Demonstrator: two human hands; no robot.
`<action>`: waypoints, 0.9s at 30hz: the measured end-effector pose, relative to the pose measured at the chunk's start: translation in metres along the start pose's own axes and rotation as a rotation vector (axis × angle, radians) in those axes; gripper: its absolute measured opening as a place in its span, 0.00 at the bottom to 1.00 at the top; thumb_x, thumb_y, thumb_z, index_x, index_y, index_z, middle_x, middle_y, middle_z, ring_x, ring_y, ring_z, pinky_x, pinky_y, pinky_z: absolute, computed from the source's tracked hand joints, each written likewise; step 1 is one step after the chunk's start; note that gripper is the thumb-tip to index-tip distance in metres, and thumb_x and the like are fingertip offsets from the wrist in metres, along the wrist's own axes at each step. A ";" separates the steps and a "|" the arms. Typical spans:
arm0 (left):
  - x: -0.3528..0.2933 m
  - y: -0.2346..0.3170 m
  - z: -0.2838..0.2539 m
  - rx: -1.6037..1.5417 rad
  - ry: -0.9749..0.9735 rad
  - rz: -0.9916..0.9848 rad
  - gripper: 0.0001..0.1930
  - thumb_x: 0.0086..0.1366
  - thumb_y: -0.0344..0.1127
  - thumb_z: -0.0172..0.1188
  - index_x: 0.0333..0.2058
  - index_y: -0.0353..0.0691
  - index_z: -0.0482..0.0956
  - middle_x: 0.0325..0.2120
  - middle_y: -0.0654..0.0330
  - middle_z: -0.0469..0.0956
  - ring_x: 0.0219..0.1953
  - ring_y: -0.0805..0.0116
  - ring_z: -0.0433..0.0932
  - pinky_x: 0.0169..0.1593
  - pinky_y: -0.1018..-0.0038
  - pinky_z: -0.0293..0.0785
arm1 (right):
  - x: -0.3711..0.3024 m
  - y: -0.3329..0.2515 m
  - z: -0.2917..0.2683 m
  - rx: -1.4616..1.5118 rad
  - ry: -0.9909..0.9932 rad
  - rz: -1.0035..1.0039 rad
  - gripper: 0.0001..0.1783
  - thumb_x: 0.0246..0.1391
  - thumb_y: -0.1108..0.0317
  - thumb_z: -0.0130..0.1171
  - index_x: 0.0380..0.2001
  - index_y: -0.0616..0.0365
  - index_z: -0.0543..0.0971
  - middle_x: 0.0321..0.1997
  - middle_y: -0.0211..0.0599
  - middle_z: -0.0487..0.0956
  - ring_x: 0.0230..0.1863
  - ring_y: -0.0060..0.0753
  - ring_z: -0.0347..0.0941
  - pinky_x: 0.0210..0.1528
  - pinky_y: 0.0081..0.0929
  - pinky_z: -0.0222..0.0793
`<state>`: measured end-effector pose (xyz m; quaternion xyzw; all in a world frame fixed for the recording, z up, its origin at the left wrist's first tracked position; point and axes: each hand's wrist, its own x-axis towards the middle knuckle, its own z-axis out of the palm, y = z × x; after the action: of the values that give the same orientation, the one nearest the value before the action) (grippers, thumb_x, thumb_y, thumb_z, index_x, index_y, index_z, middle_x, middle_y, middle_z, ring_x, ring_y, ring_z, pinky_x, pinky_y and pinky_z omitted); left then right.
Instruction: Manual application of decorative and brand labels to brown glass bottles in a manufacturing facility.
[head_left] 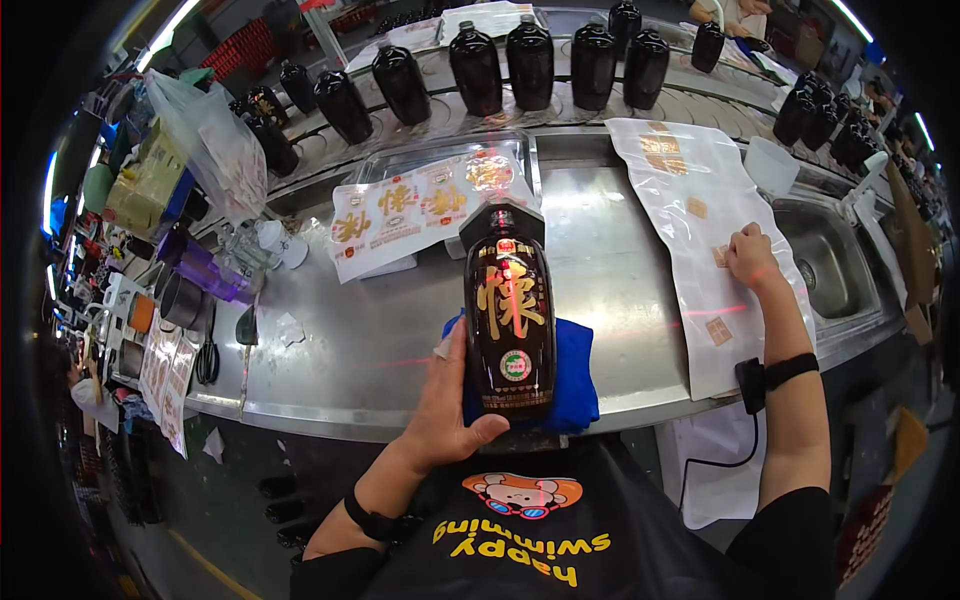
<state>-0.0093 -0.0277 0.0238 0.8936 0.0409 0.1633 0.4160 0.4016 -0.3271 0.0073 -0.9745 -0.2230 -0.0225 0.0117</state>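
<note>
A dark glossy bottle point(510, 345) with gold lettering and a round green-and-white mark lies tilted over a folded blue cloth point(577, 372) at the table's front edge. My left hand point(447, 395) grips its lower left side, the fingers along the glass and the thumb by the base. Something small and pale sits on one finger. To the right, my right hand point(752, 257) rests on a long white decal sheet point(668, 215) with its fingers curled together beside a small gold square decal point(720, 256). Whatever those fingertips may hold is hidden.
Behind the bottle lies another sheet of gold and red decals point(385, 225), partly over a metal tray. Dark bottles point(475, 68) stand along a conveyor at the back. A sink point(835, 260) and white jug point(770, 165) are at right; a purple container point(205, 265) is at left.
</note>
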 end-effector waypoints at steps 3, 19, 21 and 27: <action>-0.002 -0.006 0.005 0.048 -0.058 0.007 0.63 0.53 0.66 0.63 0.67 0.24 0.36 0.65 0.33 0.52 0.67 0.37 0.51 0.69 0.50 0.40 | -0.019 -0.022 -0.021 0.156 0.121 -0.201 0.06 0.53 0.68 0.60 0.30 0.60 0.78 0.47 0.46 0.72 0.48 0.49 0.71 0.51 0.37 0.70; 0.007 0.004 -0.006 0.471 0.175 0.243 0.51 0.49 0.52 0.69 0.65 0.27 0.56 0.61 0.37 0.61 0.66 0.40 0.56 0.67 0.37 0.38 | -0.128 -0.185 -0.108 0.962 0.014 -0.599 0.06 0.56 0.72 0.61 0.31 0.60 0.74 0.49 0.42 0.71 0.47 0.37 0.70 0.46 0.28 0.67; 0.009 0.010 -0.010 0.545 0.124 0.325 0.54 0.52 0.51 0.69 0.66 0.25 0.49 0.63 0.36 0.58 0.66 0.37 0.56 0.68 0.40 0.37 | -0.133 -0.190 -0.111 1.048 -0.034 -0.591 0.06 0.56 0.71 0.61 0.31 0.59 0.74 0.50 0.40 0.70 0.45 0.30 0.69 0.40 0.24 0.67; 0.009 0.003 -0.002 0.474 0.171 0.256 0.51 0.51 0.53 0.68 0.66 0.27 0.54 0.63 0.34 0.57 0.63 0.35 0.59 0.66 0.37 0.40 | -0.134 -0.205 -0.096 1.096 -0.019 -0.613 0.05 0.57 0.71 0.60 0.31 0.60 0.75 0.51 0.38 0.69 0.41 0.24 0.68 0.31 0.18 0.64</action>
<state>-0.0021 -0.0263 0.0300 0.9469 -0.0002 0.2753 0.1663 0.1880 -0.2036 0.0991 -0.7187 -0.4716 0.1013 0.5008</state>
